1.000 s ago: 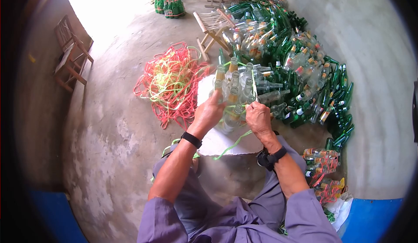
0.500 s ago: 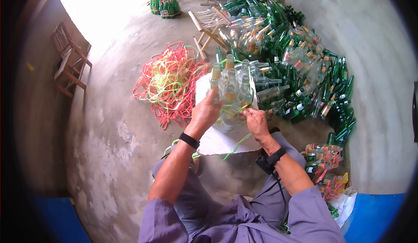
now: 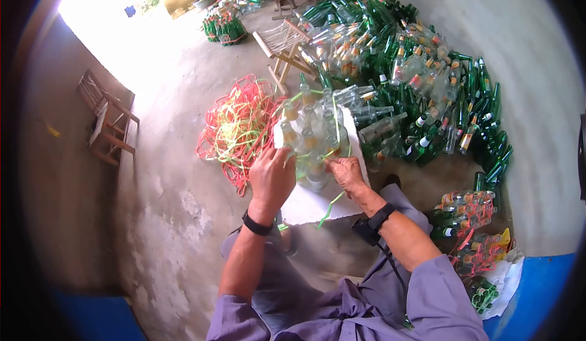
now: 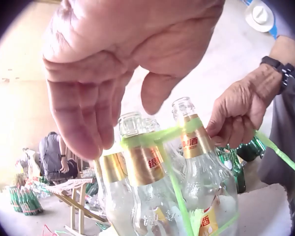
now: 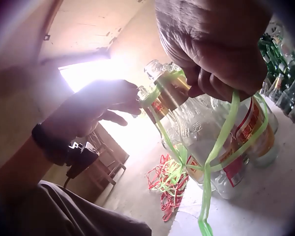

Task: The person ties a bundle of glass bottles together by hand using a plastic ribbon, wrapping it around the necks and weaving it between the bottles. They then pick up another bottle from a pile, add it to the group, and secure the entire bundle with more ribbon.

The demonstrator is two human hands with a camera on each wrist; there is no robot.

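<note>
A cluster of clear glass bottles [image 3: 308, 139] with gold neck labels stands upright on a white board [image 3: 299, 211] in front of the person. Green plastic strapping [image 4: 177, 194] runs around the necks and down the sides, with a knot low on the bundle and a loose tail [image 5: 205, 216] hanging off it. At the near right side of the necks, the right hand [image 3: 349, 175] has its fingers curled on the strap. The left hand [image 4: 123, 64] is over the left necks, its fingers extended downward beside a gold-labelled neck and its thumb apart.
A tangled heap of red and green strapping [image 3: 238, 127] lies on the floor at left. Loose green and clear bottles [image 3: 421, 90] pile along the right wall. Beyond stand a folding stool [image 3: 284, 42] and tied green bottles [image 3: 224, 29]. Bundled bottles [image 3: 467, 210] lie near the right knee.
The right hand has shifted from the bundle's right side to the near necks, keeping the strap. The left hand has drawn back slightly along the left side. The head view has tilted and shifted.
</note>
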